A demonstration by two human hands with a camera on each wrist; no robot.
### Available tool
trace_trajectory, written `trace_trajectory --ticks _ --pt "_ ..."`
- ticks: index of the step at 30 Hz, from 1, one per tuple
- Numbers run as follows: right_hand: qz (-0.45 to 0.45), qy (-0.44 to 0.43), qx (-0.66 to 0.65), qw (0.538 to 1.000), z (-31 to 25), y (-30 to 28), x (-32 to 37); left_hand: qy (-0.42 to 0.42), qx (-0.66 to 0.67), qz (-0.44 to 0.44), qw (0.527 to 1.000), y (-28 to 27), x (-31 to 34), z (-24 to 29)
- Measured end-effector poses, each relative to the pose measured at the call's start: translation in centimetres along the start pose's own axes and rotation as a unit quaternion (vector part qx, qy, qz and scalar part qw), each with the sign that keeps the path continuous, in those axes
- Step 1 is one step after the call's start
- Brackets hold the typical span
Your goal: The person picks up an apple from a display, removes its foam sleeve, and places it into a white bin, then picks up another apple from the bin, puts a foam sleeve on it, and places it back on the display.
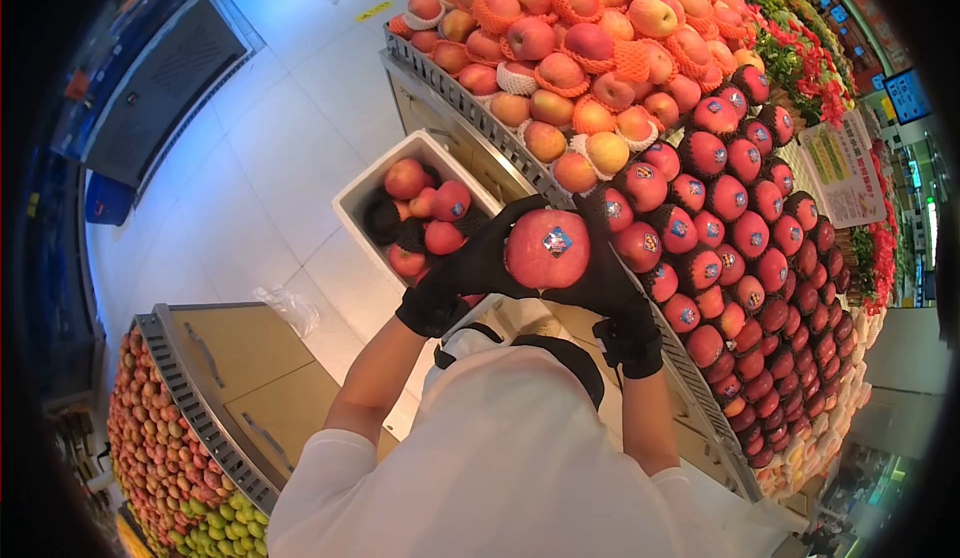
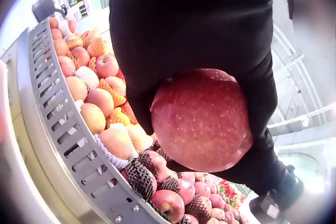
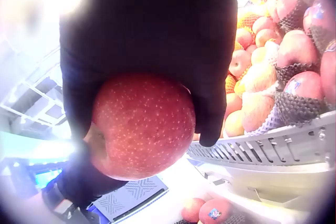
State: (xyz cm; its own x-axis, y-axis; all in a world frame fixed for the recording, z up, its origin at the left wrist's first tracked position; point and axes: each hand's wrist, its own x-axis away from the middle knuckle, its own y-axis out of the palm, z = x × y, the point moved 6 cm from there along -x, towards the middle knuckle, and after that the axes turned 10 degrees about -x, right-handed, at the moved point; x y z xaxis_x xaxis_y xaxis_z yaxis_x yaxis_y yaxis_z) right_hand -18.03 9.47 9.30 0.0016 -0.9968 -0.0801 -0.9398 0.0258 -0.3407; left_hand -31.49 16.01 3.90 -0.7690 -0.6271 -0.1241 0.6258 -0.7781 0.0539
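Both hands, in black gloves, hold one large red apple in front of the chest. A blue diamond-shaped sticker shows on its upper side. In the head view my left hand grips the apple from the left and my right hand from the right. The left wrist view shows the speckled red skin of the apple between dark gloved fingers. From the right wrist the same apple sits under the gloved palm, fingers curved round its side.
A white foam box with several apples stands left of the hands. Stickered red apples in black nets fill the display at right, behind a slotted metal rail. Paler apples in orange nets lie farther back. Another fruit stand is at lower left.
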Motion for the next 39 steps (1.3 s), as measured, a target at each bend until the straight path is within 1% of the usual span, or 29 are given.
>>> trace_trajectory --ticks 2,5,11,14,17,20,23,26,28,29,30,32,33,35,36,39 --pt "-0.003 0.001 -0.019 1.000 -0.3 0.2 0.1 -0.015 0.036 -0.016 0.999 -0.1 0.1 -0.1" --pt "-0.005 0.004 -0.029 1.000 0.5 0.5 0.2 0.003 0.010 -0.008 1.000 -0.3 0.4 -0.2" --pt "-0.009 0.015 -0.004 1.000 4.7 1.3 0.4 -0.011 0.026 -0.020 0.999 -0.5 0.8 -0.6" --pt "-0.013 0.031 0.025 0.999 7.2 1.3 0.4 -0.019 0.046 0.000 0.999 -0.2 0.7 -2.0" --pt "0.024 0.033 -0.015 0.999 7.1 0.9 0.8 0.002 0.041 0.018 0.999 -0.7 0.9 -2.2" --pt "0.071 0.032 -0.071 0.994 5.5 0.5 1.2 -0.032 -0.049 0.073 0.996 -3.7 1.4 -6.6" --pt "0.105 0.020 -0.070 0.992 5.6 -0.5 1.9 -0.130 0.039 0.191 0.972 -7.4 3.2 -11.9" --pt "0.109 0.044 -0.076 0.990 5.9 -1.3 2.2 -0.139 -0.128 0.270 0.944 -13.4 6.6 -21.2" --pt "0.126 0.037 -0.077 0.988 6.2 -1.8 2.6 -0.138 -0.049 0.279 0.949 -15.8 8.3 -24.6" --pt "0.134 0.032 -0.076 0.988 6.2 -2.1 2.7 -0.137 -0.010 0.283 0.949 -16.3 8.5 -25.3" --pt "0.137 0.027 -0.085 0.987 6.2 -2.3 2.8 -0.141 0.019 0.301 0.943 -16.0 8.5 -24.1" --pt "0.142 0.019 -0.102 0.984 6.1 -2.5 2.9 -0.169 0.010 0.313 0.935 -16.4 8.8 -24.5" --pt "0.142 0.023 -0.087 0.986 6.0 -2.5 2.9 -0.183 0.006 0.319 0.930 -16.7 9.1 -25.0" --pt "0.143 0.031 -0.059 0.988 5.9 -2.6 2.9 -0.192 -0.013 0.336 0.922 -17.6 9.7 -27.0" --pt "0.146 0.034 -0.064 0.987 6.2 -2.6 3.0 -0.196 -0.022 0.345 0.918 -17.8 9.7 -26.9" --pt "0.159 0.044 -0.080 0.983 7.2 -3.0 3.7 -0.188 -0.143 0.392 0.889 -17.8 9.7 -25.7"
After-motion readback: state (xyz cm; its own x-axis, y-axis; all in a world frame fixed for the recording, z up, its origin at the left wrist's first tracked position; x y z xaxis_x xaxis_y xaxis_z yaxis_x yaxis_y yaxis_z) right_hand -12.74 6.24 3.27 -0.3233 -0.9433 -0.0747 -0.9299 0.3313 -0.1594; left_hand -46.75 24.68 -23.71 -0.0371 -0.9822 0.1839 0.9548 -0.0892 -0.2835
